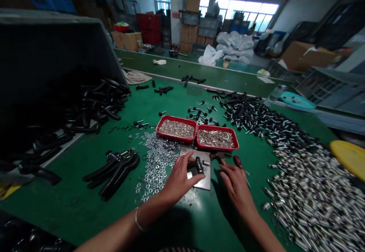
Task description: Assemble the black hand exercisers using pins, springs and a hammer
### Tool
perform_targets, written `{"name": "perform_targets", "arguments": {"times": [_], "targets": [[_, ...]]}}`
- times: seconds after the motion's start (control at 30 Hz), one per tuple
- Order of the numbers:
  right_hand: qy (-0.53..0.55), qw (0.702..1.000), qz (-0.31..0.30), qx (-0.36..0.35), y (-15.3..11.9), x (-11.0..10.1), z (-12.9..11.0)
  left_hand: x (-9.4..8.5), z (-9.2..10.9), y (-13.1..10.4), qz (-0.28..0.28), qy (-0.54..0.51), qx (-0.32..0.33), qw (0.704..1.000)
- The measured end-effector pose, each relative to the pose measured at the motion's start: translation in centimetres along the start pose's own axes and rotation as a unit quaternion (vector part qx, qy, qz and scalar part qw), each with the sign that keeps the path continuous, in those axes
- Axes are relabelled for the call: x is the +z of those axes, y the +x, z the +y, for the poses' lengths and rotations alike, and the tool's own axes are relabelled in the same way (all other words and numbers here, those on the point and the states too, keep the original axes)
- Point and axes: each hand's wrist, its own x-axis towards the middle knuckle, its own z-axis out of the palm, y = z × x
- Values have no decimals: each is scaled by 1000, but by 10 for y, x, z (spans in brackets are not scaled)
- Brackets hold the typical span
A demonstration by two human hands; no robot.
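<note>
My left hand (180, 175) is closed over the metal plate (203, 183), thumb and fingers around a short black cylindrical part (199, 165). Some of that part is hidden behind the fingers. A small spring-like metal piece (205, 163) lies just right of it on the plate. On the right, my right hand (236, 186) has its fingers curled at the wooden handle of a hammer (222, 160), whose head rests by the plate's upper right corner. Most of the handle is covered by the hand. A red-handled screwdriver (237, 162) lies beside my right fingers.
Two red trays (161, 133) of small metal pieces stand behind the plate. Loose washers (155, 164) spread leftward; black-handled hand grips (114, 172) lie further left. Springs (319, 195) and black-headed bolts (256, 118) heap on the right. A grey bin (110, 42) of black handles opens at left.
</note>
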Motion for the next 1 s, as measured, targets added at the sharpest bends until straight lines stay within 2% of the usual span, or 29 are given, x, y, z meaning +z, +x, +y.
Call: {"name": "perform_targets", "arguments": {"times": [0.03, 0.07, 0.13, 0.17, 0.2, 0.23, 0.3, 0.37, 0.47, 0.57, 0.63, 0.73, 0.8, 0.9, 1.0], "targets": [[86, 996, -28, 23, 0, 9, -8, 4, 7, -5, 27, 5, 11, 1000], [185, 979, -60, 57, 0, 18, -17, 8, 12, -10, 39, 17, 38, 998], [360, 919, -92, 131, 0, 38, -29, 13, 17, -17, 22, 43, 106, 993], [416, 892, -84, 158, 0, 46, -31, 14, 15, -18, 2, 47, 130, 990], [443, 877, -70, 172, 0, 51, -30, 12, 12, -19, -21, 45, 143, 989], [444, 877, -61, 173, 1, 55, -27, 10, 7, -18, -40, 41, 144, 988], [374, 916, -45, 139, 2, 56, -16, 3, -3, -15, -63, 37, 126, 989], [252, 964, -21, 86, 5, 55, -7, 0, -13, -12, -68, 46, 104, 991], [96, 995, 17, 25, 11, 58, -1, 6, -22, -13, -71, 62, 90, 992], [-3, 999, 23, -29, 14, 56, 1, 20, -30, -20, -71, 73, 83, 991], [-75, 994, 51, -63, 4, 45, 10, 25, -36, -27, -66, 75, 72, 992], [-207, 971, 98, -63, -30, 13, 36, 26, -46, -37, -62, 66, 60, 994], [-271, 957, 92, -38, -59, -9, 55, 25, -51, -42, -61, 57, 62, 995], [-296, 951, 86, -13, -94, -26, 71, 25, -55, -44, -51, 49, 76, 995], [-254, 963, 88, 10, -111, -31, 67, 26, -57, -44, -44, 47, 97, 993]]}}
